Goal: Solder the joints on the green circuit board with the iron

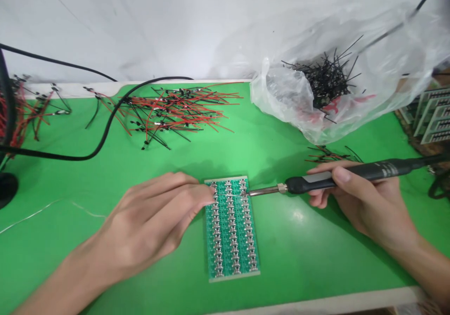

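Head view: the circuit board [223, 230] lies on the green table [298, 258] at the lower centre of the frame, its long side running up and down. The left hand [151, 216], left of centre, has its grip closed at the fingertips on a thin solder wire [228, 195], and touches the board's upper left edge; the right hand [365, 202], at right, grips a soldering iron [316, 181] whose tip meets the board near the top of its rightmost column. Three columns bear bright metal points along their whole length, so much of the board appears populated; the contact at the tip is judged to be in progress. No loose lead is seen joined to this face, and how many joints are finished or left cannot be counted. Red and black wires [176, 106] lie at upper left of centre, and a plastic bag [281, 87] at upper right holds black leads [326, 80]. The fingertips cover part of the left column; the board's underside is hidden. Further boards [439, 113] are cut off at the right edge, and the exact tip contact is too small to resolve.
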Action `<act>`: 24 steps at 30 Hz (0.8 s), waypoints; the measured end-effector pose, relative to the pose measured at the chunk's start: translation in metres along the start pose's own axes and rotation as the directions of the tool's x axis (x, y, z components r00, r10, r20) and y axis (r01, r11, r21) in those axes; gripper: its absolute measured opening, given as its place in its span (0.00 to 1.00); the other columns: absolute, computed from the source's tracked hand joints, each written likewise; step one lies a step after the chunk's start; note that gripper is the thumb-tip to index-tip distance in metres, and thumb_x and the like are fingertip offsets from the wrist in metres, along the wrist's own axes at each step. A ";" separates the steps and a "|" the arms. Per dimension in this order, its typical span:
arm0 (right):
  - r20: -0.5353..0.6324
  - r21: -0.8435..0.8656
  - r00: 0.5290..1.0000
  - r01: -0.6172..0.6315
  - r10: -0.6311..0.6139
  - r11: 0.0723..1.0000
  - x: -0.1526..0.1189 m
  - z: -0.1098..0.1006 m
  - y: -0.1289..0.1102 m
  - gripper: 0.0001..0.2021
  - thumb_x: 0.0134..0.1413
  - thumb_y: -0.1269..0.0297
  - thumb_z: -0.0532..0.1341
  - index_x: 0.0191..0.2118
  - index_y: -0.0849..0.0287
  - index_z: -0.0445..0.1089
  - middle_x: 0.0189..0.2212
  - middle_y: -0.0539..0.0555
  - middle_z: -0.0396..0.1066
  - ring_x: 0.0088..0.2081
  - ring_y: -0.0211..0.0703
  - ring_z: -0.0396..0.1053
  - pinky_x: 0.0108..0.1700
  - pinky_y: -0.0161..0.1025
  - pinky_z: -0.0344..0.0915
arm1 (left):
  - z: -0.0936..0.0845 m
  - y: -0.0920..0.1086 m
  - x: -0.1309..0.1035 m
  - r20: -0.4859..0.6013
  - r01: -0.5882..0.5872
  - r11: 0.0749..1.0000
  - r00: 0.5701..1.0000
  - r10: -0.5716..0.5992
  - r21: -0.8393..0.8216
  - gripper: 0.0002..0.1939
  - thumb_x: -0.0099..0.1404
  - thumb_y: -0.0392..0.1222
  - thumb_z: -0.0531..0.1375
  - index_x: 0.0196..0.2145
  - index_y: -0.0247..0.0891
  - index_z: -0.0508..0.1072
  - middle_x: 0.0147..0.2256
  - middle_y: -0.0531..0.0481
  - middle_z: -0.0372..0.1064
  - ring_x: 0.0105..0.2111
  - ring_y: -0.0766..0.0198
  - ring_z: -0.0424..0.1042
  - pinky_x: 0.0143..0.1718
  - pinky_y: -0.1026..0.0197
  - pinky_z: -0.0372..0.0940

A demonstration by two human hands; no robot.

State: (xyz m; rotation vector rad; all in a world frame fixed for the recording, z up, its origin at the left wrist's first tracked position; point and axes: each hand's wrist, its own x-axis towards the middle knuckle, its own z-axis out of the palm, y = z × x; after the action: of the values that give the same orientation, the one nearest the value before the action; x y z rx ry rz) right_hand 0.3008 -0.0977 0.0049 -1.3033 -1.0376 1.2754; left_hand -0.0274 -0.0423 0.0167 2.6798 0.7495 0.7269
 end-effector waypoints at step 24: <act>-0.017 -0.040 1.000 0.017 -0.017 0.999 -0.002 0.001 -0.001 0.08 0.57 0.60 0.67 0.37 0.55 0.84 0.23 0.54 0.81 0.21 0.44 0.77 0.21 0.36 0.76 | 0.002 0.001 0.001 0.012 -0.073 0.995 0.997 0.072 0.071 0.12 0.68 0.28 0.58 0.48 0.33 0.72 0.36 0.46 0.76 0.37 0.58 0.76 0.35 0.53 0.74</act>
State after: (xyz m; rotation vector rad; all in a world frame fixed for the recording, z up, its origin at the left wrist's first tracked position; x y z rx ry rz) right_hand 0.3001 -0.0994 0.0060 -1.3306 -1.0645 1.2343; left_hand -0.0251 -0.0425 0.0155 2.7858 0.6916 0.7172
